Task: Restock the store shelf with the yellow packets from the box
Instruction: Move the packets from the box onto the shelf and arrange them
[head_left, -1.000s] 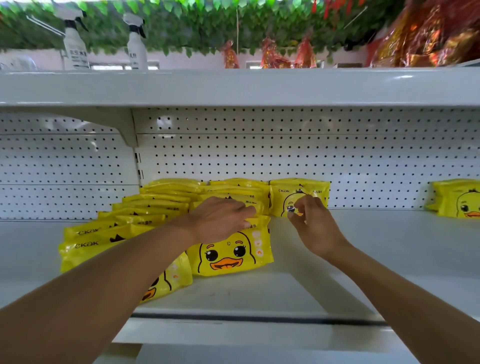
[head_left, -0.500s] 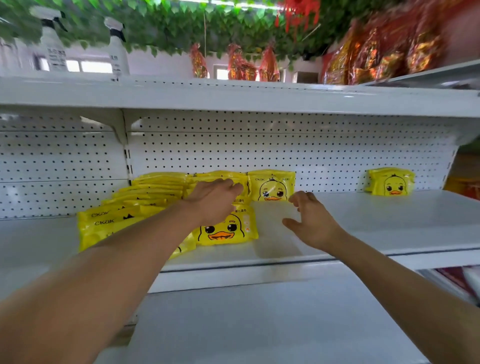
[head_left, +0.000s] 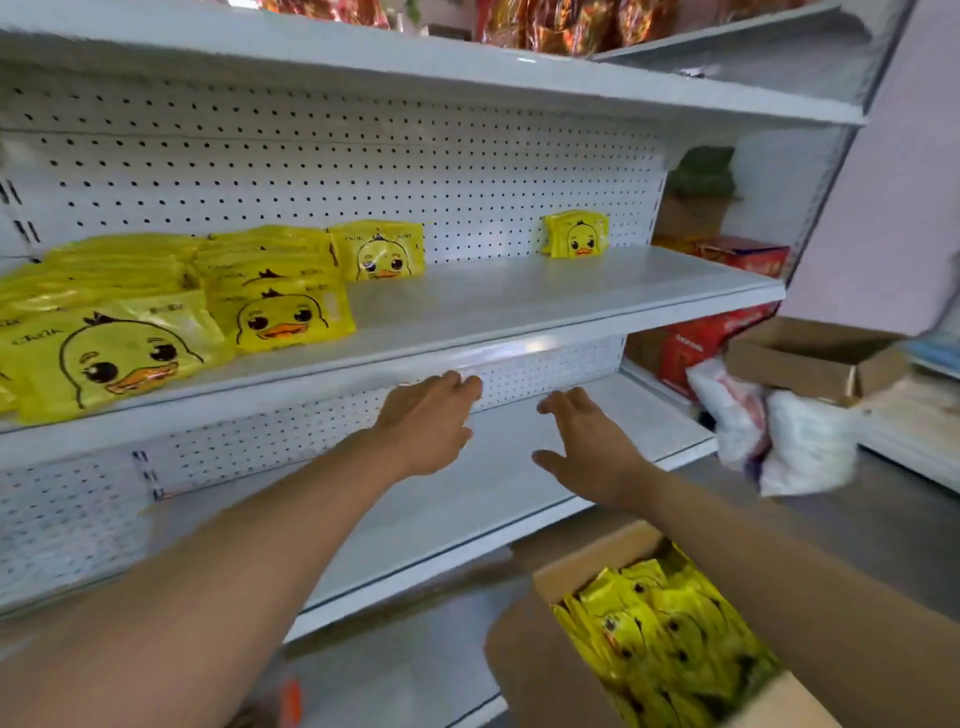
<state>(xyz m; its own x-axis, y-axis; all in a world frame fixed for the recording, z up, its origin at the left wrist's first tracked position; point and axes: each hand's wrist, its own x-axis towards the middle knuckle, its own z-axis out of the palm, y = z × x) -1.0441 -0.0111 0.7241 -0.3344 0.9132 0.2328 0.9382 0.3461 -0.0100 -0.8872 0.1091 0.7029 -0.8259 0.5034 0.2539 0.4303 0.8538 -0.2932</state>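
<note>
Both hands empty, fingers loose: left hand (head_left: 431, 421), right hand (head_left: 587, 447), in front of lower shelf. Packets (head_left: 280, 306) stacked on shelf (head_left: 519, 306), left side; more in box (head_left: 524, 665) below right arm. Risk: front packets lean near edge, a knock on the reach back could tip them off.

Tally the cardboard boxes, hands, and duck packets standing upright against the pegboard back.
Cardboard boxes: 2, one with yellow packets, one open on the right
Hands: 2, left, right
Upright packets at the back: 2, and
Total: 6
</note>
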